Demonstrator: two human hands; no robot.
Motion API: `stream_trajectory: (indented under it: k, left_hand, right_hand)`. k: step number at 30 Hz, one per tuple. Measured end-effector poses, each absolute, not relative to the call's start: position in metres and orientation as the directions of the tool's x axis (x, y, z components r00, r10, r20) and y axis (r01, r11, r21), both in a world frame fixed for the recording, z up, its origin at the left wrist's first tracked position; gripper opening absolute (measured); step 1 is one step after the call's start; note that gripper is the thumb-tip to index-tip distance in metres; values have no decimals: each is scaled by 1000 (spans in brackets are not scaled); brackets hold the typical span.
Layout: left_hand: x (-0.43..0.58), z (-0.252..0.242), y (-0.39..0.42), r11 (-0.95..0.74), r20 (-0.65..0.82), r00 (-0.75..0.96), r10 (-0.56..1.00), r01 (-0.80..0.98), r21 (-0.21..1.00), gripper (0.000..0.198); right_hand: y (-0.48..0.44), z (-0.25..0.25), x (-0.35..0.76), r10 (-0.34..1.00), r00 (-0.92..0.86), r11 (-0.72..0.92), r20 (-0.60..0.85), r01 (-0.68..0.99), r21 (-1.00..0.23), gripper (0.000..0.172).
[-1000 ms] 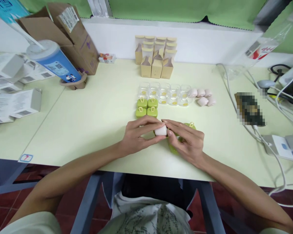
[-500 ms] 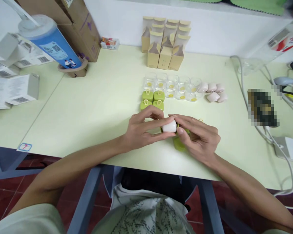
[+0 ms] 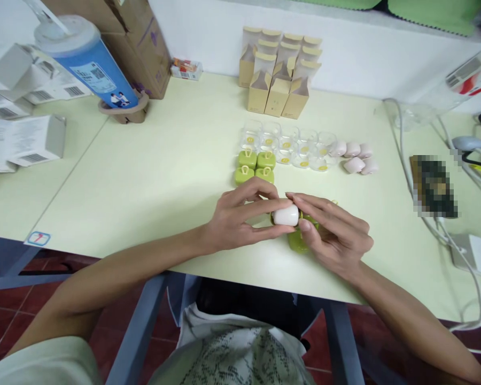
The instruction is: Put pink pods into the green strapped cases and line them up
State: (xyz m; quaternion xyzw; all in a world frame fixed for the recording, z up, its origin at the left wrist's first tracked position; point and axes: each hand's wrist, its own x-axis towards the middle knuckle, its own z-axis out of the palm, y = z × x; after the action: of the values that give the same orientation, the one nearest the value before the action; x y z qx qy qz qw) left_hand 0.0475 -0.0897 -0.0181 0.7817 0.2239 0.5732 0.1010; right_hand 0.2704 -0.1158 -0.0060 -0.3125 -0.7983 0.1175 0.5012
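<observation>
My left hand pinches a small white rounded piece between thumb and fingers, just above the table's front part. My right hand meets it from the right, its fingertips on the same white piece and its palm over a green case that is mostly hidden. Beyond the hands stand several closed green cases with yellow loops. A row of clear plastic cups with yellow bits lies behind them, and several pale pink pieces lie to the right.
Tan cartons stand in a cluster at the back wall. A blue cylinder leans on a brown holder at back left, beside a cardboard box and white boxes. Cables and devices lie at the right edge.
The view has shifted, so everything sits a little lower and further right. Both hands stay together on the white piece with hardly any change in grip.
</observation>
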Motion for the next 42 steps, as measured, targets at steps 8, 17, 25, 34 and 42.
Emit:
stream_trajectory:
  k: [8,17,25,34,42]
  left_hand:
    - [49,-19,-86,-896,878,248,409,290,336,38]
    - [47,-18,-87,-898,898,184,399,278,342,42]
    - [43,-17,-88,-889,877,211,431,266,372,46]
    - [45,-15,-87,-913,894,217,392,210,349,45]
    - [41,-18,-87,-891,869,245,430,268,366,36]
  right_hand:
    - [-114,-8,268,583,-277,789,764,418,-450,55]
    - [-108,-4,273,574,-379,817,725,311,-485,58]
    - [-99,-10,282,534,-427,845,730,290,-449,63]
    - [-103,-8,278,549,-390,835,739,273,-477,57]
    - [-107,-10,275,604,-368,796,707,244,-553,58]
